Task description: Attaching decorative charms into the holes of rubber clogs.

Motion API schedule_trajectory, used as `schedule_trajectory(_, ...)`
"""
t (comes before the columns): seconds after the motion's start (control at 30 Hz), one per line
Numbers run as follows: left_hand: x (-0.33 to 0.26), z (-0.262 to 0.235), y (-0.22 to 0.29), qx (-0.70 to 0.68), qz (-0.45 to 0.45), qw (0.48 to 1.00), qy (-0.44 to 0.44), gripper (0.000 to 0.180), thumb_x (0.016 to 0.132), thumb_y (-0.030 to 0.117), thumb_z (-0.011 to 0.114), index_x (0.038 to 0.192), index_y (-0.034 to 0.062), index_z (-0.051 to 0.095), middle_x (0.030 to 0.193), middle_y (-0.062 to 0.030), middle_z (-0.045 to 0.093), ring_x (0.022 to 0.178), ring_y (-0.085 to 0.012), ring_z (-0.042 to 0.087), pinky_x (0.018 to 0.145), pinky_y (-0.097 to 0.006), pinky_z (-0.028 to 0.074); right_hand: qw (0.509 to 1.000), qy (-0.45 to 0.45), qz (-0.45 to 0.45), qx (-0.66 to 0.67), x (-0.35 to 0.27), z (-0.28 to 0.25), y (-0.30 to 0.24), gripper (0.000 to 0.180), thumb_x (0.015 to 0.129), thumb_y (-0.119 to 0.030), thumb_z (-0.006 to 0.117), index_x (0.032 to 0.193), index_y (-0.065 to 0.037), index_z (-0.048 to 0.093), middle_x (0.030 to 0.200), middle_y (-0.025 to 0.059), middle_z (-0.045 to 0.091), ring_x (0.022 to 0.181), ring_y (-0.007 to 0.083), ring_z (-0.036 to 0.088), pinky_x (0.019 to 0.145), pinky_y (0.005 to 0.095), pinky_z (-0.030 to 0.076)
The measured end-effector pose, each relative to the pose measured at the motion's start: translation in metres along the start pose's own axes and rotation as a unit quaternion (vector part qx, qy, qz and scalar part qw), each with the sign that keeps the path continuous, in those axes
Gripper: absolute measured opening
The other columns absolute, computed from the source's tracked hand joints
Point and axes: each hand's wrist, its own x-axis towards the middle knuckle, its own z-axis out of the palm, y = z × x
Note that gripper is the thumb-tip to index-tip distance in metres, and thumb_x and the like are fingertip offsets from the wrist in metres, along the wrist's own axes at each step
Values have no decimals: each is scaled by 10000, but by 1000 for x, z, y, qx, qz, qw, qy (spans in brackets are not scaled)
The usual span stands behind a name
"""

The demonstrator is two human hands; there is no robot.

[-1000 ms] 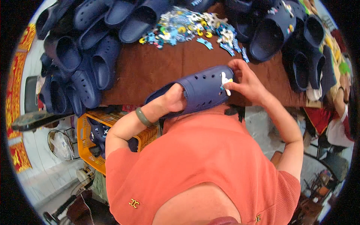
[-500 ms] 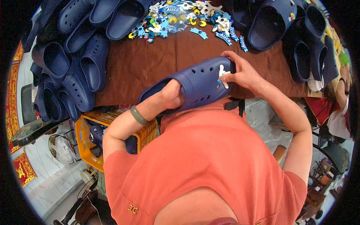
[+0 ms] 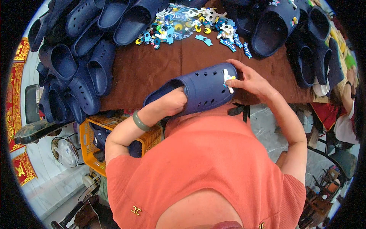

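Observation:
A navy clog is held tilted in front of my chest, its toe to the right and its heel opening to the left. My left hand reaches inside the opening, and its fingers are hidden within the shoe. With my right hand I grip the toe, the fingers behind its far edge and the thumb pressing by a white figure-shaped shoe charm. This charm sits on the upper near the toe, among the vent holes. Part of it is covered by my thumb.
Loose charms in white, blue and yellow lie in a heap at the far middle of the brown cloth. Navy clogs crowd the left and the right. A yellow crate with clogs stands below, left.
My right hand has shifted slightly left and nearer, with the clog's toe lowered a little. My left hand is still inside the clog. The whole view has shifted slightly.

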Motion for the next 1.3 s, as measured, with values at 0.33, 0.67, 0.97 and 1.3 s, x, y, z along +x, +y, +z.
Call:
schedule_trajectory(0.33, -2, -23, 9, 114, 21, 993, -24, 625, 646, -108, 532, 1269, -90, 484, 1244, -136, 577, 1130, -210, 568, 946, -293, 456, 999, -25, -3, 39, 15, -5, 10, 751, 783, -195, 750, 1379, 40, 357, 1209, 132, 574, 1102, 188, 538, 983, 303, 403)
schedule_trajectory(0.67, 9, -24, 9, 84, 73, 992, -53, 517, 779, -30, 556, 1291, -59, 486, 1289, -143, 557, 1160, -236, 558, 1019, -364, 421, 981, -44, -48, -184, 40, -31, -20, 475, 826, -172, 697, 1215, 51, 542, 1122, 120, 620, 1056, 179, 569, 945, 316, 429)
schedule_trajectory(0.97, 28, -29, 19, -124, 39, 991, -5, 416, 824, 38, 541, 1232, -37, 538, 1242, -137, 593, 1103, -239, 590, 1016, -401, 427, 792, 190, -269, -514, 183, -29, 13, 196, 840, -145, 602, 1015, -157, 691, 979, 86, 649, 972, 309, 602, 796, 450, 442)
schedule_trajectory(1.3, 29, -60, 10, -211, -2, 974, -87, 544, 689, 48, 510, 1218, -77, 523, 1244, -159, 586, 1161, -277, 551, 1065, -418, 364, 914, 234, -279, -180, 112, -20, -15, 192, 902, -83, 563, 1070, -59, 652, 969, 90, 649, 885, 253, 630, 789, 346, 494)
